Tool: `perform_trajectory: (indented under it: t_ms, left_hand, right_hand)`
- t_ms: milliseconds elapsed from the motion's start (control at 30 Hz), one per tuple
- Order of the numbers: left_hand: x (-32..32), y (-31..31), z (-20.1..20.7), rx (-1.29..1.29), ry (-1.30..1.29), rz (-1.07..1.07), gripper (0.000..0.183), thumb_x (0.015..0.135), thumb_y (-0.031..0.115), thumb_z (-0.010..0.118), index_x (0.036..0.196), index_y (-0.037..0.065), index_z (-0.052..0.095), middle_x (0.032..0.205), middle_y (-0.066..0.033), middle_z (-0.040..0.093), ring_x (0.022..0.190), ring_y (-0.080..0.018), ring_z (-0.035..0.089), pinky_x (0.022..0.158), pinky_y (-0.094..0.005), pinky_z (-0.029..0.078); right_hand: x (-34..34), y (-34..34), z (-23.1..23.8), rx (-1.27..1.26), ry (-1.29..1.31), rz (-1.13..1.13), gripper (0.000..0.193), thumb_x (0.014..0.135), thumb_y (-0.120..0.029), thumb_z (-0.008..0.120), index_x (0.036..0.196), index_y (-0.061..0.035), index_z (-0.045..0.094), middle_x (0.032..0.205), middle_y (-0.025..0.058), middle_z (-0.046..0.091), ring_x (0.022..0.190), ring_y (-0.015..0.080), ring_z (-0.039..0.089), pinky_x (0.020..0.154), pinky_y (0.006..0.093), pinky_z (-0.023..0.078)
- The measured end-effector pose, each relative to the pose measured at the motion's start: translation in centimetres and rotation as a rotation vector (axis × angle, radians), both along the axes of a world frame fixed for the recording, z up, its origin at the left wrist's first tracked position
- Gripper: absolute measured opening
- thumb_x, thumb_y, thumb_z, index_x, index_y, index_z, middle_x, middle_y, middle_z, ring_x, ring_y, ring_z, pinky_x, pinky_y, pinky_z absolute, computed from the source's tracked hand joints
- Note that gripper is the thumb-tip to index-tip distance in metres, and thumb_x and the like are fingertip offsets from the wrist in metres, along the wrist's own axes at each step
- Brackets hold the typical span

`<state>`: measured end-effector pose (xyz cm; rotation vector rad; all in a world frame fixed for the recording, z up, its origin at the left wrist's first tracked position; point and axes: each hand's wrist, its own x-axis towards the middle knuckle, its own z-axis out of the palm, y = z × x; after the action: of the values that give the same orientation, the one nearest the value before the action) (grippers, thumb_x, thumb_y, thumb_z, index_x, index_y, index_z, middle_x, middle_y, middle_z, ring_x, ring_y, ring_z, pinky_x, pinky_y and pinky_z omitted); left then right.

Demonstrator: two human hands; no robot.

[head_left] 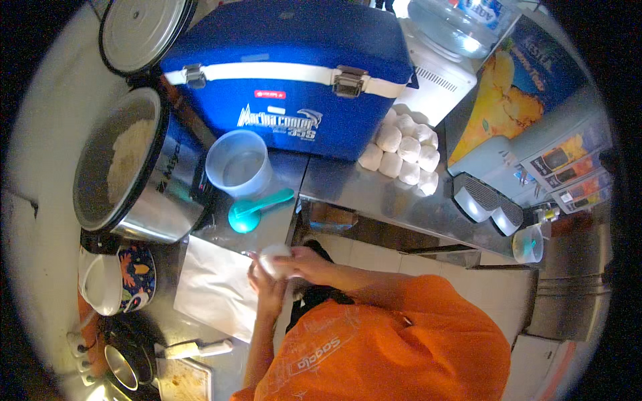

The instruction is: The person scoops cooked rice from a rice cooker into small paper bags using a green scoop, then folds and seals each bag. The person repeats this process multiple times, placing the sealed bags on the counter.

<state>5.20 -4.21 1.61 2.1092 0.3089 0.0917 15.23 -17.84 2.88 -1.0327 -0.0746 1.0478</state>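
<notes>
Between my hands is a rounded white paper-wrapped bundle (pixel 276 259), held above the counter's edge. My left hand (pixel 268 289) cups it from below and the left side, fingers curled round it. From the right, my right hand (pixel 309 262) closes on the same bundle; its fingers are slightly blurred. What lies inside the wrap is hidden. Just left of my hands lies a stack of white paper sheets (pixel 215 289). A turquoise rice paddle (pixel 246 215) rests beyond them, beside a translucent plastic tub (pixel 239 162).
An open rice cooker (pixel 164 200) with rice inside stands at left. Behind is a blue cooler box (pixel 281 80); similar white bundles (pixel 401 148) are stacked right of it. A drink dispenser (pixel 498 180) stands far right. A knife (pixel 215 347) and cutting board (pixel 187 381) lie lower left.
</notes>
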Motion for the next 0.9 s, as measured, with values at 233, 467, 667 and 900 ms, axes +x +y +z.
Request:
perform_trajectory:
  t_ms: [233, 467, 667, 900]
  left_hand:
    - [-1.5, -1.9, 1.3, -0.262, 0.158, -0.125, 0.089, 0.088, 0.021, 0.068, 0.151, 0.003, 0.008, 0.137, -0.0246, 0.045, 0.131, -0.0382, 0.041, 0.107, -0.0442, 0.033]
    - [-4.2, 3.1, 0.5, -0.190, 0.167, 0.199, 0.066, 0.091, 0.011, 0.058, 0.149, 0.013, 0.027, 0.133, -0.0158, 0.053, 0.126, -0.0307, 0.048, 0.101, -0.0516, 0.040]
    - [-6.9, 4.5, -1.0, -0.020, 0.024, 0.330, 0.046, 0.089, 0.008, 0.060, 0.133, 0.003, 0.048, 0.129, -0.0191, 0.054, 0.118, -0.0333, 0.053, 0.102, -0.0418, 0.041]
    - [-8.3, 5.0, -1.1, 0.300, -0.089, 0.406, 0.053, 0.083, 0.006, 0.062, 0.133, 0.000, 0.046, 0.130, -0.0222, 0.051, 0.122, -0.0392, 0.046, 0.104, -0.0468, 0.037]
  right_hand:
    - [16.1, -21.5, 2.6, -0.451, -0.425, -0.889, 0.063, 0.082, -0.039, 0.072, 0.126, -0.0002, 0.048, 0.111, 0.0091, 0.061, 0.099, 0.0202, 0.061, 0.083, 0.0348, 0.050]
    - [34.6, -31.9, 0.7, -1.642, -0.519, -0.719, 0.077, 0.075, -0.062, 0.068, 0.112, 0.0057, 0.063, 0.111, 0.0234, 0.064, 0.103, 0.0306, 0.058, 0.095, 0.0419, 0.042]
    - [21.0, -17.0, 3.4, -1.146, -1.543, -1.087, 0.017, 0.086, -0.016, 0.064, 0.099, -0.0044, 0.062, 0.098, 0.0115, 0.063, 0.095, 0.0264, 0.058, 0.089, 0.0416, 0.044]
    - [11.1, 6.6, -2.0, -0.703, -2.011, 0.024, 0.064, 0.077, -0.010, 0.066, 0.135, -0.0049, 0.041, 0.117, 0.0208, 0.057, 0.108, 0.0393, 0.056, 0.093, 0.0456, 0.045]
